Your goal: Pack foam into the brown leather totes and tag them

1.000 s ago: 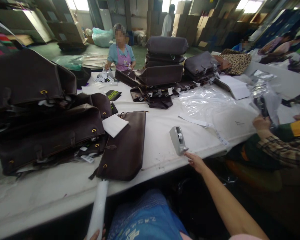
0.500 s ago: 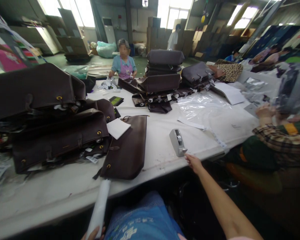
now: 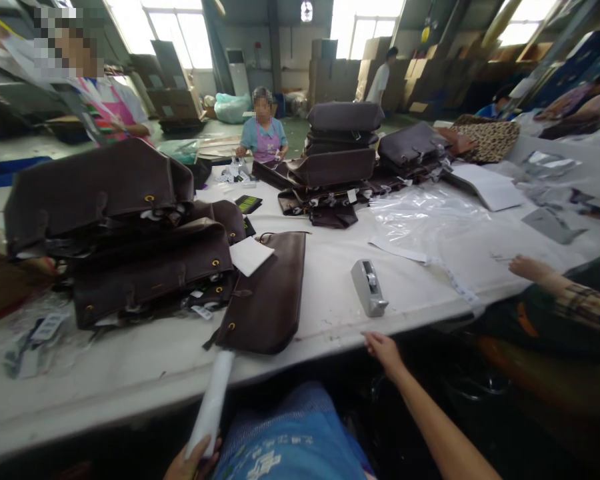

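My left hand [image 3: 194, 460] is closed around the lower end of a white roll [image 3: 213, 397], which looks like rolled paper or sheet. The roll slants up to the table edge, its far end by a flat dark brown bag [image 3: 275, 303]. A white square of paper [image 3: 251, 256] lies partly on that bag. Just past the table's front edge, my right hand [image 3: 384, 353] has its thumb and finger pinched together; whatever is between them is too small to make out. Beyond it stands a grey tape dispenser [image 3: 369, 288], apart from my fingers.
Dark brown bags are piled on the left [image 3: 145, 267] and at the back [image 3: 337, 163]. Clear plastic sheeting [image 3: 420, 213] spreads to the right. A co-worker's hand [image 3: 530, 267] is at the right table edge. Across the table sits a person in a purple apron [image 3: 267, 141].
My right hand has drawn back from the tape dispenser's cutting edge toward me. The left hand still grips the roll. The view has shifted left, and a person in pink appears more fully there.
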Available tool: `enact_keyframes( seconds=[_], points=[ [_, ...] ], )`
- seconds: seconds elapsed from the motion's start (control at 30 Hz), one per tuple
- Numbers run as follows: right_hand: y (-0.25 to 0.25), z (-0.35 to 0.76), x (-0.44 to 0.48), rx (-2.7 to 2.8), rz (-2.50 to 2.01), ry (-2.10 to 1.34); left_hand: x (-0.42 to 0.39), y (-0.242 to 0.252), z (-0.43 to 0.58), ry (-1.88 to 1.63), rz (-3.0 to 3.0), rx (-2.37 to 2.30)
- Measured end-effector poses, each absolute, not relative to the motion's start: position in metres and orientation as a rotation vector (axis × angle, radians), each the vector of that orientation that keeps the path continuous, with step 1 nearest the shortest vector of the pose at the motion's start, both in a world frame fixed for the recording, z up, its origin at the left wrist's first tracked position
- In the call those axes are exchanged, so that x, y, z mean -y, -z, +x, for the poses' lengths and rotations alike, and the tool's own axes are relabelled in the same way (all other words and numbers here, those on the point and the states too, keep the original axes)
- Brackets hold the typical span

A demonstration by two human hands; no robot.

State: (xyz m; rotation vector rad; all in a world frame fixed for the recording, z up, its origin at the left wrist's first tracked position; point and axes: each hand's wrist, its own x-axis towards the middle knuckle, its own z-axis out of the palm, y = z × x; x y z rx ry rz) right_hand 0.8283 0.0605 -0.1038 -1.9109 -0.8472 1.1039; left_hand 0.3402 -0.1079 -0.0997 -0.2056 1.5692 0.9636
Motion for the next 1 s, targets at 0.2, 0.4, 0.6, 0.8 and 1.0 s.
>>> enact_keyframes(
  seconds=[0.2, 0.4, 0.6, 0.8, 1.0],
  points=[
    [0.072, 0.71, -0.024, 1.159, -1.552, -1.553, 0.112, 0.091, 0.353, -1.007, -0.001, -1.601],
    [0.046, 0.575, -0.002, 1.332, -1.185, -2.0, 0.112, 0.096, 0.361, -1.013, 0.184, -1.675],
    [0.059, 0.492, 0.016, 1.453, -1.281, -2.117, 0.114, 0.106, 0.36, -0.955, 0.371, -1.742],
    [0.076, 0.473, 0.027, 1.6, -1.593, -1.937, 0.118, 0.113, 0.352, -0.919, 0.573, -1.826],
    [0.071, 0.472, 0.027, 1.718, -1.696, -1.893, 0.123, 0.114, 0.346, -0.867, 0.696, -1.834]
  ],
)
